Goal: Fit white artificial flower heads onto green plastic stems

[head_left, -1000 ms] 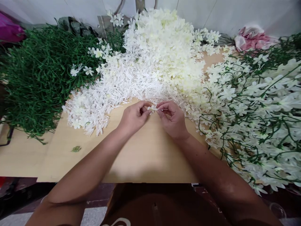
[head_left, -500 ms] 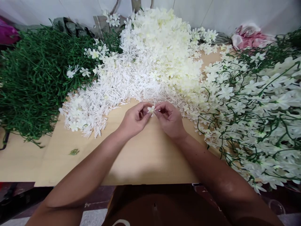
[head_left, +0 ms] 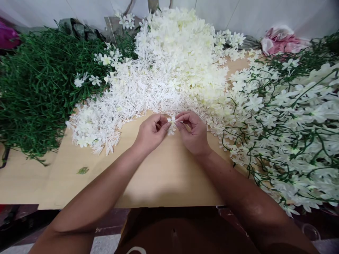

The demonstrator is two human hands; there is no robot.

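left hand [head_left: 149, 134] and right hand [head_left: 194, 135] together, pinching one small flower [head_left: 171, 125] before the white pile [head_left: 148, 91] | step: seemingly fitting its centre | next: steady aligned push

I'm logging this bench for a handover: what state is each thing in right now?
left hand: fingertips pinched on the white flower
right hand: fingertips pinched on the flower's other side
white flower: held between both hands, above the tabletop
loose blossoms: heaped at the back
white spiky pieces: spread in a loose pile
green stems: mostly bare, heaped at left
flowered stems: blossoms attached, piled at right
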